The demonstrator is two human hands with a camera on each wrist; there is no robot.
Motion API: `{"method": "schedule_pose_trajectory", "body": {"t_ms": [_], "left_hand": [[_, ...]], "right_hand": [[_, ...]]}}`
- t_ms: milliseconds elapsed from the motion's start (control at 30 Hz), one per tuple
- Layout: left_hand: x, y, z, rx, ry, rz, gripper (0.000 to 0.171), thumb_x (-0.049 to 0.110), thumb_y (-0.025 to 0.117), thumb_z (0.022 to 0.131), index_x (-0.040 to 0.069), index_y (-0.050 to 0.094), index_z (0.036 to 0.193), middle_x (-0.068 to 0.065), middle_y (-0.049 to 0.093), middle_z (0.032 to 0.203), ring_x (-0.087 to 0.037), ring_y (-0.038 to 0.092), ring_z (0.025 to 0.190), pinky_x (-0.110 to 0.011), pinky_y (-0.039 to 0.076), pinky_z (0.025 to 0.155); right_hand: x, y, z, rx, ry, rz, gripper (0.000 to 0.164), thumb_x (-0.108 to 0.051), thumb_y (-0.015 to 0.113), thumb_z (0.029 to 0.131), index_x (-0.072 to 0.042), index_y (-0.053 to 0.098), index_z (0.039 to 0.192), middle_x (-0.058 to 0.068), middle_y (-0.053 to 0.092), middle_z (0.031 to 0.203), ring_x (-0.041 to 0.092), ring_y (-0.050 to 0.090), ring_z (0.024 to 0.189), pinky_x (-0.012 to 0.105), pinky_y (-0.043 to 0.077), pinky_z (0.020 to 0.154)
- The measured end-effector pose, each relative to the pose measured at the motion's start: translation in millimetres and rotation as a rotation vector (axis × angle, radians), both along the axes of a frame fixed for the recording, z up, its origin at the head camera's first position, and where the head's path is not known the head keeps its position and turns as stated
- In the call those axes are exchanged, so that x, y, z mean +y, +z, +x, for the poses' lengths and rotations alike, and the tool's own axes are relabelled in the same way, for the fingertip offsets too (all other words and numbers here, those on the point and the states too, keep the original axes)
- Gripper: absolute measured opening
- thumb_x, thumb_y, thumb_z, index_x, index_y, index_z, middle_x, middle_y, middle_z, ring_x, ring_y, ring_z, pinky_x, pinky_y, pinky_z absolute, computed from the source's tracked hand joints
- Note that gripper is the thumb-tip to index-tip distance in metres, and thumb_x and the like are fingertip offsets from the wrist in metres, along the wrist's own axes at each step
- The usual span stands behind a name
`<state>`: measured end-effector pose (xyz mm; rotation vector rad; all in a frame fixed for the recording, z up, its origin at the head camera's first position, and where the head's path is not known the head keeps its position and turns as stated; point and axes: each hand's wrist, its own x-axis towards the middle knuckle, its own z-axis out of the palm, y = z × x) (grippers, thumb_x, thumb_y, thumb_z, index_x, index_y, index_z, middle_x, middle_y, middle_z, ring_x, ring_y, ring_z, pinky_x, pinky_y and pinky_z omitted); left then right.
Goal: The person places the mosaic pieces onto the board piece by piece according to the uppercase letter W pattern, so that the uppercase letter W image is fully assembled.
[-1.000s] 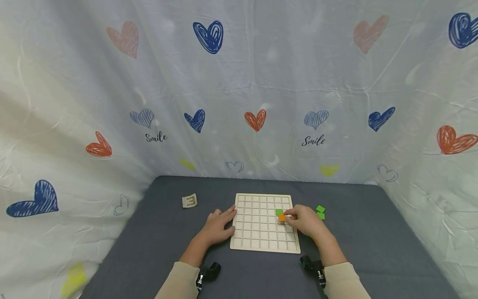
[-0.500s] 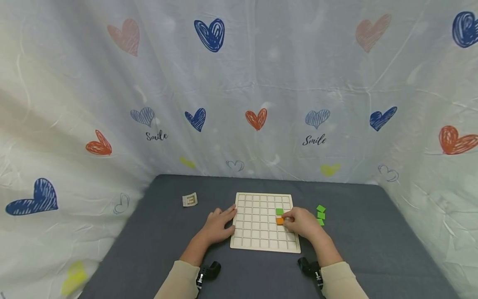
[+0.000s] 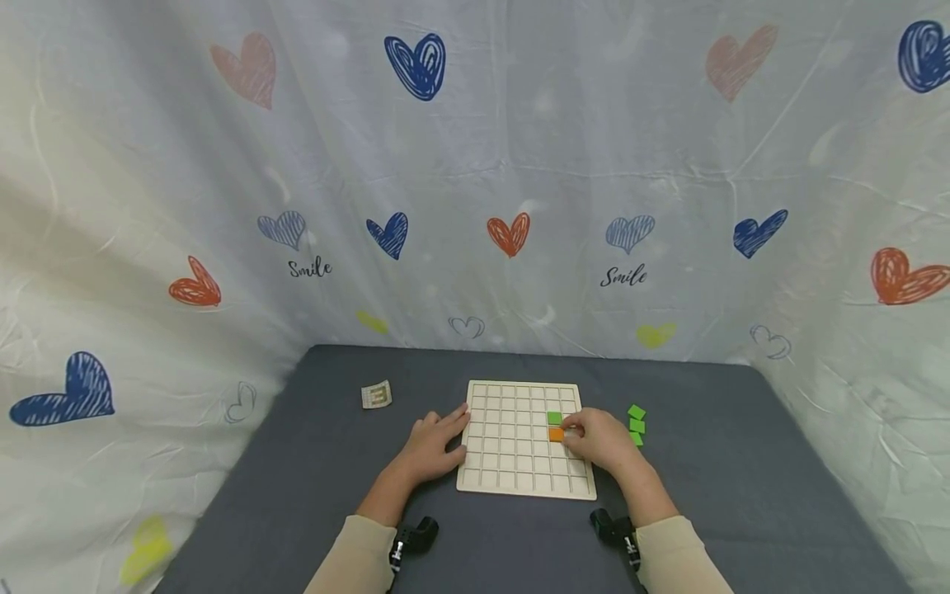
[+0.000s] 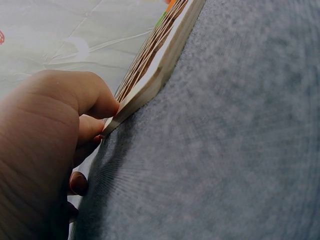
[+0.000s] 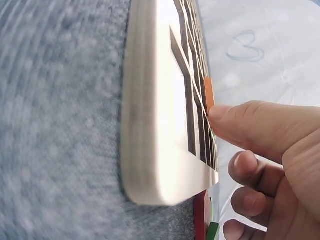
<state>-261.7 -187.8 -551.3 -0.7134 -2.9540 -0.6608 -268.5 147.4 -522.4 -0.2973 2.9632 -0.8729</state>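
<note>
The orange tile [image 3: 556,434], on the board [image 3: 508,478] just this side of the green tile [image 3: 554,418], lies left of the right hand [image 3: 604,439], whose fingers [image 5: 240,120] pinch it (the left hand [image 3: 429,450], farther off, spreads its fingers against the board's left edge).

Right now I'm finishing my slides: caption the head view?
Right hand touches an orange tile beside a green tile on a board; left hand touches its edge.

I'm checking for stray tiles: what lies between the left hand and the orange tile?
Only bare cells of the grid board separate the left hand from the orange tile, per the head view.
</note>
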Motion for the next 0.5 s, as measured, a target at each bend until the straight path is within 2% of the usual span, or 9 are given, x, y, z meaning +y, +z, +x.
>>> {"method": "schedule_pose_trajectory", "body": {"t_ms": [200, 500], "left_hand": [[-0.9, 0.7, -0.3, 0.009, -0.004, -0.009, 0.059, 0.032, 0.052, 0.099, 0.015, 0.049, 0.155, 0.001, 0.039, 0.162, -0.014, 0.032, 0.082, -0.038, 0.027, 0.078], [-0.4, -1.0, -1.1, 0.012, -0.004, -0.002, 0.059, 0.033, 0.053, 0.099, 0.015, 0.05, 0.154, 0.001, 0.04, 0.162, -0.014, 0.033, 0.082, -0.038, 0.028, 0.078]], "right_hand": [[-2.3, 1.3, -1.4, 0.001, -0.016, -0.004, 0.019, -0.017, 0.075, 0.089, -0.013, 0.08, 0.106, 0.0, 0.049, 0.065, 0.015, 0.039, 0.055, 0.033, 0.031, 0.054], [-3.4, 2.9, 0.1, -0.001, -0.046, 0.002, 0.019, -0.019, 0.08, 0.087, -0.013, 0.082, 0.105, -0.001, 0.053, 0.069, 0.017, 0.046, 0.06, 0.033, 0.034, 0.056]]}}
